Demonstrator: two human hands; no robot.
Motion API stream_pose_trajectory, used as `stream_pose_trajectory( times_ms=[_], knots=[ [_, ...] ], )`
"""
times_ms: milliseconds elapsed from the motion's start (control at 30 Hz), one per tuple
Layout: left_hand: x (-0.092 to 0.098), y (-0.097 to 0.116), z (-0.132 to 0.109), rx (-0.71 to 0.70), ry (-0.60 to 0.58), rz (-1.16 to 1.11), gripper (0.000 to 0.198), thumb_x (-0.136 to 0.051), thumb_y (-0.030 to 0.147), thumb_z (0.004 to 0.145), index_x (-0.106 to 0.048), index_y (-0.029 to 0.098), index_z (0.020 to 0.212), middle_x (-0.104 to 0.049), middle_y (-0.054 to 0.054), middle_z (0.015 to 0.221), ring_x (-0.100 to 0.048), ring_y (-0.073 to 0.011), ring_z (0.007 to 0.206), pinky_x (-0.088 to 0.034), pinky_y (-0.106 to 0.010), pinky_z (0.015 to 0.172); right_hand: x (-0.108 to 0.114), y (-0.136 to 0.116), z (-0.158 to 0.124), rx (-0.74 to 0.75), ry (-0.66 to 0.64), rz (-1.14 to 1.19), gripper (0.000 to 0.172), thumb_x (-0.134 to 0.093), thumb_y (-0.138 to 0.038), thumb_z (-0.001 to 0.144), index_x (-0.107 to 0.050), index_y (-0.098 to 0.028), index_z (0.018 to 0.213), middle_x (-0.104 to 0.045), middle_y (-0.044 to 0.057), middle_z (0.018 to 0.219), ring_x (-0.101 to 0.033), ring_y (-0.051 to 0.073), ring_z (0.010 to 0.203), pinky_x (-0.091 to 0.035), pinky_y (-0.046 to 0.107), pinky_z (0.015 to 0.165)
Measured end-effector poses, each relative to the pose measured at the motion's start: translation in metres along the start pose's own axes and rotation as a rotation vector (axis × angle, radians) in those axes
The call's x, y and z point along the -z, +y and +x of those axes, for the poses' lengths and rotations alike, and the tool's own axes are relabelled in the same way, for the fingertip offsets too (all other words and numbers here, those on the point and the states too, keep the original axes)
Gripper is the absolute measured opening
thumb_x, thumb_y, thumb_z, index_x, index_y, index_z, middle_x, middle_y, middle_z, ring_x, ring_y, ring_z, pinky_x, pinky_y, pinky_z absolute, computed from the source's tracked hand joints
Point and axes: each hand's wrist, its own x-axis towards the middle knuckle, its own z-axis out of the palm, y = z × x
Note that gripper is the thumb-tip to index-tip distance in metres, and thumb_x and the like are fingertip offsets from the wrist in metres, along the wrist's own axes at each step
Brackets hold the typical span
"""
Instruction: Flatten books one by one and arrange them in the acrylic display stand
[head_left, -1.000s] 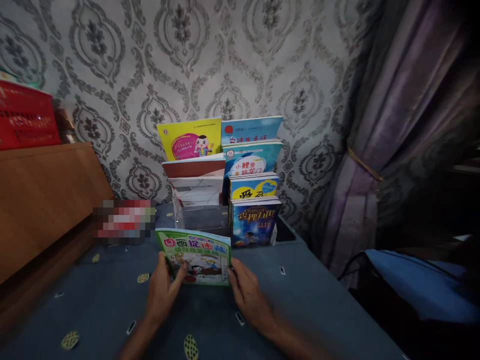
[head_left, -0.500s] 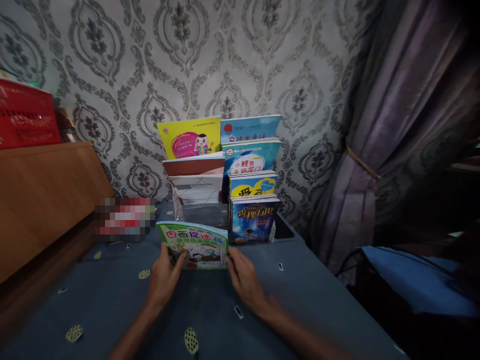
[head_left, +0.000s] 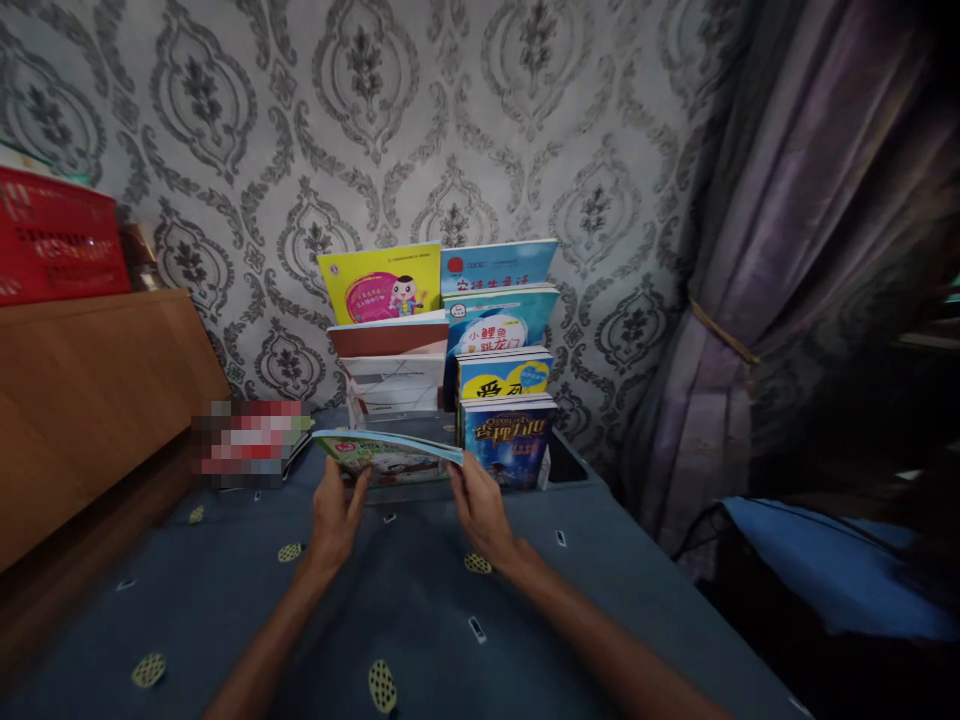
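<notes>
A thin green picture book is held between my two hands, tilted so its cover looks foreshortened and its top edge bows slightly. My left hand grips its left side, thumb on the cover. On the right side, my right hand closes around the edge. Just behind stands a stepped row of books: a dark blue book at the front right, a yellow-and-blue book, a teal book and a blue book behind it. A yellow book and a white-and-brown booklet stand on the left.
A blue patterned cloth covers the table. At the left are a wooden cabinet, a red basket and a blurred-out stack of printed matter. A tied purple curtain hangs at the right, above a blue item.
Both hands have moved the green book slightly forward and up, towards the row of books. Its cover has tipped, so less of it shows now.
</notes>
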Motion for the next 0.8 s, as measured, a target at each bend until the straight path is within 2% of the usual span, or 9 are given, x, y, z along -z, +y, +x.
stream_pose_trajectory(
  times_ms=[133, 333, 467, 633, 800],
  knots=[
    [0.002, 0.003, 0.006, -0.048, 0.022, 0.043, 0.038, -0.056, 0.053, 0.090, -0.055, 0.020, 0.109, -0.072, -0.009, 0.100, -0.071, -0.0237, 0.084, -0.055, -0.035, 0.075, 0.002, 0.000, 0.010, 0.025, 0.009, 0.032, 0.024, -0.039, -0.019, 0.103, -0.061, -0.021, 0.114, -0.070, 0.009, 0.102, -0.068, 0.021, 0.092, -0.056, 0.035, 0.084],
    [0.009, 0.018, 0.026, -0.186, 0.094, 0.091, 0.034, -0.057, 0.053, 0.090, -0.056, 0.021, 0.101, -0.071, -0.008, 0.091, -0.070, -0.0253, 0.086, -0.054, -0.037, 0.080, 0.006, 0.002, 0.034, 0.099, 0.026, 0.021, 0.029, -0.037, -0.018, 0.102, -0.059, -0.021, 0.121, -0.070, 0.012, 0.109, -0.067, 0.023, 0.105, -0.055, 0.038, 0.092],
    [0.014, 0.035, 0.046, -0.265, 0.120, 0.107, 0.033, -0.056, 0.051, 0.090, -0.056, 0.021, 0.104, -0.071, -0.009, 0.097, -0.069, -0.0257, 0.090, -0.054, -0.038, 0.083, 0.012, -0.001, 0.059, 0.141, 0.032, -0.004, 0.026, -0.039, -0.018, 0.100, -0.058, -0.021, 0.117, -0.069, 0.011, 0.104, -0.068, 0.023, 0.098, -0.055, 0.037, 0.087],
    [0.018, 0.056, 0.076, -0.323, 0.183, 0.088, 0.034, -0.058, 0.049, 0.088, -0.054, 0.019, 0.104, -0.070, -0.010, 0.096, -0.069, -0.0251, 0.087, -0.054, -0.037, 0.081, 0.022, -0.009, 0.100, 0.186, 0.058, -0.036, 0.020, -0.037, -0.016, 0.098, -0.054, -0.022, 0.107, -0.068, 0.011, 0.101, -0.065, 0.024, 0.095, -0.054, 0.039, 0.085],
    [0.019, 0.069, 0.101, -0.412, 0.246, 0.100, 0.039, -0.058, 0.052, 0.090, -0.056, 0.017, 0.109, -0.069, -0.012, 0.103, -0.069, -0.0269, 0.094, -0.053, -0.040, 0.089, 0.029, -0.013, 0.133, 0.218, 0.081, -0.055, 0.012, -0.038, -0.020, 0.099, -0.049, -0.024, 0.098, -0.064, 0.009, 0.094, -0.062, 0.022, 0.089, -0.051, 0.037, 0.081]
  ],
)
